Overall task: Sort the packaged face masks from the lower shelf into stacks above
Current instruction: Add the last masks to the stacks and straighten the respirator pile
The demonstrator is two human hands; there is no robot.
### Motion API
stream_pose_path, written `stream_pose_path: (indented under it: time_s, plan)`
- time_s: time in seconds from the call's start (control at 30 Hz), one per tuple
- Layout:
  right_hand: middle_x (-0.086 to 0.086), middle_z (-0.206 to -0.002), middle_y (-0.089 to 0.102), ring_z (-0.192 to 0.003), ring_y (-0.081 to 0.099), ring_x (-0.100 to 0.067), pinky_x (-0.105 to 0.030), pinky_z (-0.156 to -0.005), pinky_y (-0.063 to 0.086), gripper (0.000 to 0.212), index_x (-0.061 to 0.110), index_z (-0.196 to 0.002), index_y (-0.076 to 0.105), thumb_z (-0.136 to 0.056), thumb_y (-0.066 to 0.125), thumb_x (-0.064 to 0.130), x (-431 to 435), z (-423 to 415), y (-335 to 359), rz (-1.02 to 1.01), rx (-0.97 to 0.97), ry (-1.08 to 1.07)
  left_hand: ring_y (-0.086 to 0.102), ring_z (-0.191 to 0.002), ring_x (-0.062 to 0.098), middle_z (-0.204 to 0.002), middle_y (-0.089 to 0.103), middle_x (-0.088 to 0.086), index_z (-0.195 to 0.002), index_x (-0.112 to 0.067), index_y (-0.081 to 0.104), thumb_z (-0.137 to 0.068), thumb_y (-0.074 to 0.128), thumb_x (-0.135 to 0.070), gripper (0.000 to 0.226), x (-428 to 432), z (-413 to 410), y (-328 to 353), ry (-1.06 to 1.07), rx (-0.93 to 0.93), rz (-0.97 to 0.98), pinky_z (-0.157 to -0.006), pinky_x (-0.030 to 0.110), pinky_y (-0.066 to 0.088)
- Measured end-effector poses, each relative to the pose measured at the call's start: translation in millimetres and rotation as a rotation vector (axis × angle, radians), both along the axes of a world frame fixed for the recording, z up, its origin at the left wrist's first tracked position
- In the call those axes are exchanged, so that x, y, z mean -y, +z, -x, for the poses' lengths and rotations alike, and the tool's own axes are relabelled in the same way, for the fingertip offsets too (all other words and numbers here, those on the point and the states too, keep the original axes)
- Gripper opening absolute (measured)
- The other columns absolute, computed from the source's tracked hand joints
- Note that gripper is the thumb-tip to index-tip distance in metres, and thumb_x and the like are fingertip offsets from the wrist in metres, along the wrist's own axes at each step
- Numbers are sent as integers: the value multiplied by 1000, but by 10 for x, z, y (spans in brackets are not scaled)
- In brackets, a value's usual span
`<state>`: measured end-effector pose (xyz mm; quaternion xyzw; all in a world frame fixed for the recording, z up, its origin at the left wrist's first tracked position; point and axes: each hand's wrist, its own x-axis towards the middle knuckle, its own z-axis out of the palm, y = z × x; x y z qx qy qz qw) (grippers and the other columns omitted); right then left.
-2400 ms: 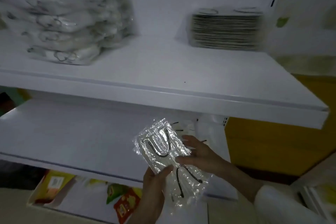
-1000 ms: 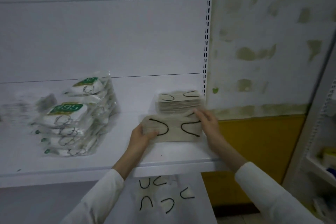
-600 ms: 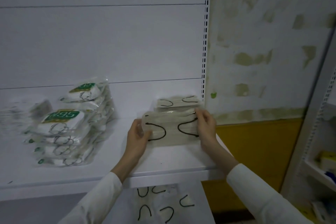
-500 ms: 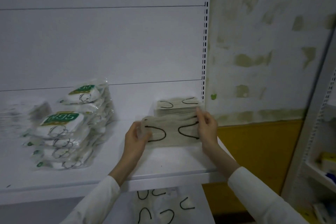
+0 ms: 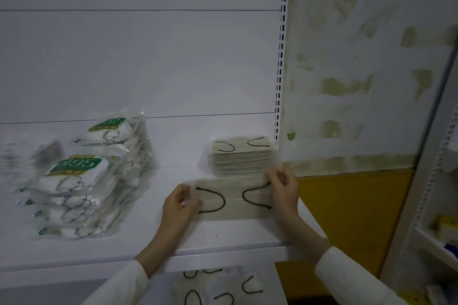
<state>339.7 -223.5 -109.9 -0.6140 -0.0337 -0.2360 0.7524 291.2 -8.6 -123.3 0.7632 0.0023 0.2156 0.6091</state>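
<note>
A flat packaged mask [image 5: 233,199] with black ear loops lies on the upper shelf [image 5: 223,235], just in front of a neat stack of the same masks [image 5: 241,156]. My left hand [image 5: 179,205] pinches the packet's left end. At its right end my right hand [image 5: 283,189] holds it with curled fingers. More loose packets of this kind [image 5: 220,288] lie on the lower shelf below, partly hidden by the shelf edge. Two leaning stacks of N95 mask packets [image 5: 81,181] stand on the left of the upper shelf.
The shelf's slotted upright [image 5: 281,57] runs just right of the mask stack. Beyond it is a patchy wall above a yellow panel [image 5: 352,218]. Another shelving unit [image 5: 438,205] with small boxes stands at the far right. A blurred pile sits at the far left.
Both hands carried the packet up from the lower shelf, held it raised in front of the flat stack, and have now lowered it flat onto the upper shelf.
</note>
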Motion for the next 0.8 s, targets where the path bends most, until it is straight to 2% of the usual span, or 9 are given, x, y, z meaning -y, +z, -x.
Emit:
stream_pose_path:
  time_s: [0.07,0.13,0.27,0.4,0.53,0.63,0.67,0.73,0.8]
  plan:
    - [4,-70,55,-73,51,-15,-33,-71,40,22,19,-70,52,-88,64,19,18,12,-49,-21,-63,26,58,-83,28,-97,61,25,-91,-1,58,-67,62,-16,28,-34,14,-50,-8,-58,-2,-74,37,46]
    - [2,-78,61,-82,56,-19,-36,-77,44,15,21,-74,57,-89,63,22,8,8,-45,-65,-86,60,60,-90,32,-98,62,22,-94,-4,58,-77,61,-5,17,-10,-1,-43,-32,-78,2,-79,40,47]
    - [0,-87,65,-93,61,-24,-41,-83,49,11,20,-83,63,-87,66,30,46,-5,-97,-10,-83,177,59,-87,20,-92,64,5,-91,-11,59,-85,53,-1,13,63,-12,-39,-30,-58,-41,-75,30,45]
    - [-6,-95,62,-97,60,-23,-38,-82,49,49,16,-91,61,-60,78,50,264,35,-128,115,-127,307,43,-67,22,-72,50,9,-78,-5,52,-88,54,-6,10,-27,-50,-105,42,-47,-190,-59,29,33]
    - [-12,-106,65,-98,64,-15,-34,-81,55,44,9,-107,60,-72,79,27,544,90,-125,394,-93,496,47,-63,23,-69,55,15,-75,-6,53,-70,55,-23,18,-115,-122,-70,63,-65,-250,-59,33,38]
    - [5,-84,65,-81,64,-6,-22,-71,50,18,17,-89,60,-85,64,0,654,74,-113,482,-36,471,54,-62,19,-67,60,11,-68,-16,57,-63,59,-31,16,-121,-193,2,75,-53,-228,-59,24,41]
    - [5,-76,63,-75,62,-9,-23,-69,49,20,18,-80,60,-85,63,-1,676,32,-103,511,-9,441,56,-61,11,-67,61,9,-66,-19,59,-69,66,-22,8,-109,-209,41,75,-42,-224,-58,16,41]
    - [3,-67,61,-67,59,-13,-28,-65,47,23,18,-70,58,-83,64,0,704,-58,-78,539,20,386,59,-65,-1,-70,66,6,-68,-22,61,-76,69,3,27,-107,-292,102,94,-11,-237,-58,6,40]
    - [3,-65,61,-63,58,-12,-29,-63,48,26,17,-67,61,-82,66,-4,722,-161,-13,522,12,293,60,-62,-6,-70,69,-2,-70,-27,65,-72,74,3,32,-102,-377,216,91,22,-210,-58,4,42]
